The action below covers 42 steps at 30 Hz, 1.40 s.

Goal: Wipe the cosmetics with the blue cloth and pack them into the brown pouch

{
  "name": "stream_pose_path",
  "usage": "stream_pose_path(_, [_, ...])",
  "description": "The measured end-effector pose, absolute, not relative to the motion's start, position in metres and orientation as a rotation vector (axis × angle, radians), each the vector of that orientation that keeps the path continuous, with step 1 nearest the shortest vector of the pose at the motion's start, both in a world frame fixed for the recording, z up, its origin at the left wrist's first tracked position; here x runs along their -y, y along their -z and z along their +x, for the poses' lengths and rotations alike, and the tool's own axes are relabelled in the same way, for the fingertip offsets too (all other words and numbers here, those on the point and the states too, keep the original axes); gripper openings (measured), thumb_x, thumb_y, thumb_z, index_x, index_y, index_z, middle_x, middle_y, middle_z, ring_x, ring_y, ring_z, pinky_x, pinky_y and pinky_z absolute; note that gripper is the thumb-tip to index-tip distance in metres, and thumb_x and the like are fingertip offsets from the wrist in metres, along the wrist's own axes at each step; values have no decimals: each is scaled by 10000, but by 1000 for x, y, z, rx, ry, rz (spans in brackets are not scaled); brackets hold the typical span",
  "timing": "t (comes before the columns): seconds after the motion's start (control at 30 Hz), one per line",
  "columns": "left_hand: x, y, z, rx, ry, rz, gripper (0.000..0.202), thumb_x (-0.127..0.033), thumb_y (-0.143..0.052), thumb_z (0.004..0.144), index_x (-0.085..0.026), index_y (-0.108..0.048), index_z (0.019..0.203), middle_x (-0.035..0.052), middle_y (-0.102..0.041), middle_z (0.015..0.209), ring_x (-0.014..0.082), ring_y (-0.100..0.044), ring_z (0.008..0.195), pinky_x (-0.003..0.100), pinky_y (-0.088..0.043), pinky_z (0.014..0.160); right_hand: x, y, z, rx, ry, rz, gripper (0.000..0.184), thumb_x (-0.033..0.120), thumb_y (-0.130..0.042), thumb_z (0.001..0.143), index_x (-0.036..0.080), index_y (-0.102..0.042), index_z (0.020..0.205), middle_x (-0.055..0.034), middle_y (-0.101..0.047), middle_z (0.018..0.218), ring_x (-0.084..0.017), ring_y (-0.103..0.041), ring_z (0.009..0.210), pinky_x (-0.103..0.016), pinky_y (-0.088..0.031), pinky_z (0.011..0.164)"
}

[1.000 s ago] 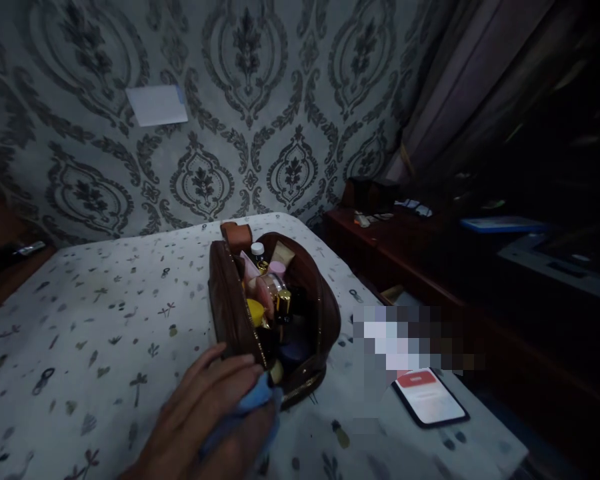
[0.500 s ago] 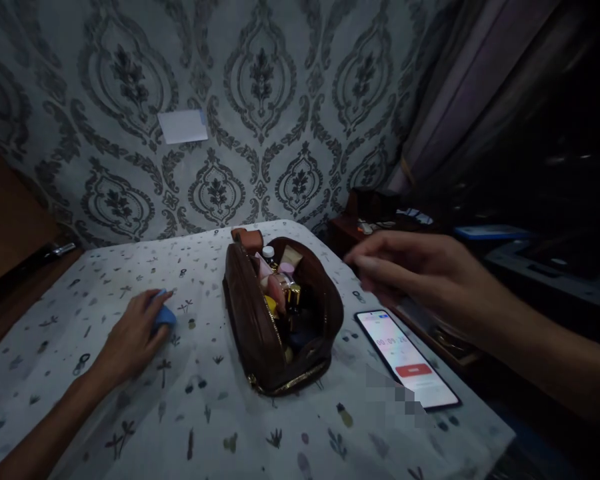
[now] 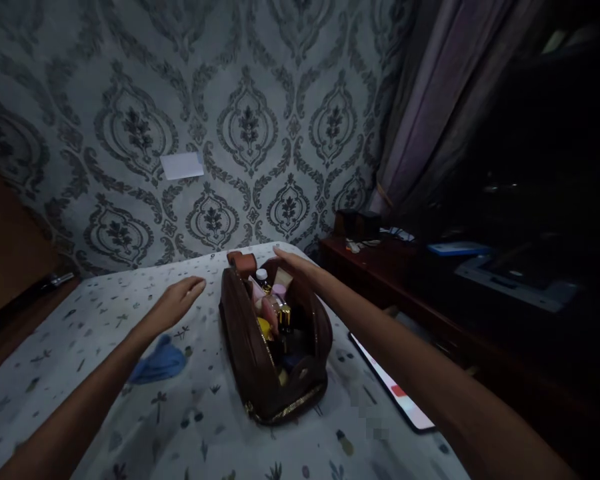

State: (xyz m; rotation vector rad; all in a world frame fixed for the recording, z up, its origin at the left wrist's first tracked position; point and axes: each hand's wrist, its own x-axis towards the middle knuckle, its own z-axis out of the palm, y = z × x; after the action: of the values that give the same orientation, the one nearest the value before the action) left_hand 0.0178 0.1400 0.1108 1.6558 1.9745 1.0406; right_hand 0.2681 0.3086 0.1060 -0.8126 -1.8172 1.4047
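An open brown zip-up toiletry bag (image 3: 247,360) stands on the table, filled with small items. Among them are a white-capped bottle (image 3: 262,275), a yellow item (image 3: 264,328) and a gold-capped bottle (image 3: 283,316). To the left of the bag, my left hand (image 3: 177,300) hovers with fingers stretched out and nothing in it. Below that hand lies a crumpled blue cloth (image 3: 165,360). My right hand (image 3: 296,261) reaches along the bag's far right rim, fingers extended; the bag partly hides it, and no object shows in it.
A phone (image 3: 415,413) lies at the table's right edge, partly under my right forearm. The table (image 3: 215,453) has a white patterned cover. Behind it stands a papered wall with a white card (image 3: 182,166). On the right is a dark wooden cabinet (image 3: 350,260) with things on top.
My left hand has let go of the blue cloth and moved up and right. My right hand has moved left from above the phone to the bag's far side. The view has tilted up.
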Motion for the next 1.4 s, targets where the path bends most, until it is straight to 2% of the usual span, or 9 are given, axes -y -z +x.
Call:
stream_pose_path(0.17, [-218,-94,49,-1758,-1157,1348,685,-769,-414,833,-163,-710,954,127,-765,1026,346,-659,1092,470,-511,922,-354,-103,242,1833,-1608,-871,401,562,-614,897,174,-712,865,-71,-730,752,-224,-683,755,-347,-580,732])
stream_pose_path(0.27, [-246,-86,58,-1630,-1207,1185,588,-662,-442,925,-138,-689,1023,104,-745,978,265,-699,950,423,-548,847,-378,-100,224,1830,-1726,-922,365,450,-561,967,137,-687,827,-76,-706,756,-191,-661,707,-337,-573,718])
stream_pose_path(0.43, [-268,-85,59,-1502,-1285,1025,351,-390,-610,949,-162,-602,1217,87,-649,1187,205,-661,989,418,-576,844,-395,-95,210,1783,-1839,-914,294,350,-603,970,145,-622,1180,-82,-661,1141,-193,-666,954,-390,-578,823])
stream_pose_path(0.6, [-268,-85,57,-1383,-1419,986,339,-317,-628,941,-167,-582,1242,56,-680,1054,157,-672,809,340,-588,715,-393,-90,214,1695,-1866,-831,356,350,-615,961,163,-589,1264,-101,-618,1257,-230,-643,1060,-440,-566,884])
stream_pose_path(0.7, [-266,-85,57,-1319,-1505,979,364,-237,-641,924,-177,-551,1272,23,-691,943,122,-651,673,294,-569,639,-391,-89,214,1640,-1881,-787,357,353,-613,962,163,-588,1264,-101,-618,1255,-229,-644,1057,-438,-567,881])
stream_pose_path(0.83, [-268,-88,57,-1272,-1536,1013,279,-334,-614,952,-150,-608,1162,45,-675,1013,138,-657,772,306,-576,675,-387,-91,215,1585,-1885,-701,269,335,-629,951,144,-627,1141,-71,-662,1100,-178,-660,906,-361,-575,783])
stream_pose_path(1.03, [-270,-99,61,-1248,-1542,1145,248,-246,-720,838,-145,-649,1053,14,-701,885,129,-653,717,263,-542,648,-375,-98,225,1542,-1835,-502,322,139,-787,609,211,-571,837,57,-660,753,-109,-615,677,-234,-487,677])
stream_pose_path(1.17, [-263,-105,71,-1223,-1586,1232,480,-184,-770,639,-186,-635,1100,-31,-723,757,154,-682,697,241,-526,649,-365,-103,235,1562,-1805,-421,296,161,-722,590,212,-557,831,42,-682,765,-134,-625,702,-261,-494,699])
stream_pose_path(1.4, [-246,-112,90,-1212,-1576,1419,323,-262,-728,643,-188,-640,945,-20,-724,730,180,-676,689,264,-523,674,-345,-113,242,1572,-1706,-351,304,242,-696,641,206,-638,937,-4,-739,886,-180,-675,821,-316,-526,804])
